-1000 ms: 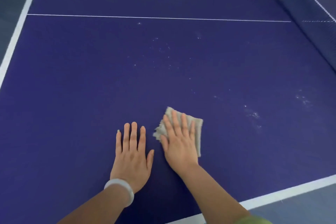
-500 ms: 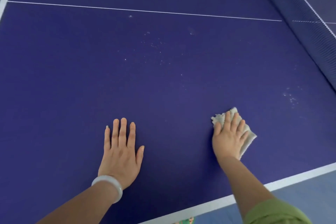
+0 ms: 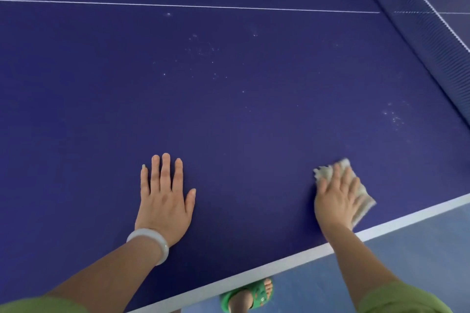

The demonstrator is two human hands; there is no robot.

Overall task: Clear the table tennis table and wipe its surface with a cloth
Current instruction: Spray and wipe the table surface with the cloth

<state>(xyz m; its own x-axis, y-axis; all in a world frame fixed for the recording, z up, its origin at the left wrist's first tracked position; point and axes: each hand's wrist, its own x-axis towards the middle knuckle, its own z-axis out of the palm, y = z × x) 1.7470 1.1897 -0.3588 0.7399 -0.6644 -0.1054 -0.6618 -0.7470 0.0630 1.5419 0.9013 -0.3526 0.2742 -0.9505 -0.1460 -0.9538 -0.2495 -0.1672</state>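
While the right hand (image 3: 335, 201) lies flat with straight fingers on the cloth (image 3: 366, 202), it only presses down and does not grip it. The cloth is on the right side of the blue worktop (image 3: 229, 134), very near the white edge line (image 3: 279, 267). The left hand (image 3: 165, 201) is open too, flat on the worktop, well apart from the cloth and holding nothing.

I think the cloth could slide off the edge and drop to the floor (image 3: 419, 241), because nothing pinches it and it is so close to the rim. The cloth looks bunched up, so it may also slip out from under the palm. White specks (image 3: 203, 51) in the middle and more specks (image 3: 393, 117) by the net (image 3: 432, 40) are far from the cloth. They could be missed if the wiping stays low.

A second ago the cloth was just beside the left hand. Now it has gone far to the right and closer to the edge. The left hand has stayed flat in much the same spot.
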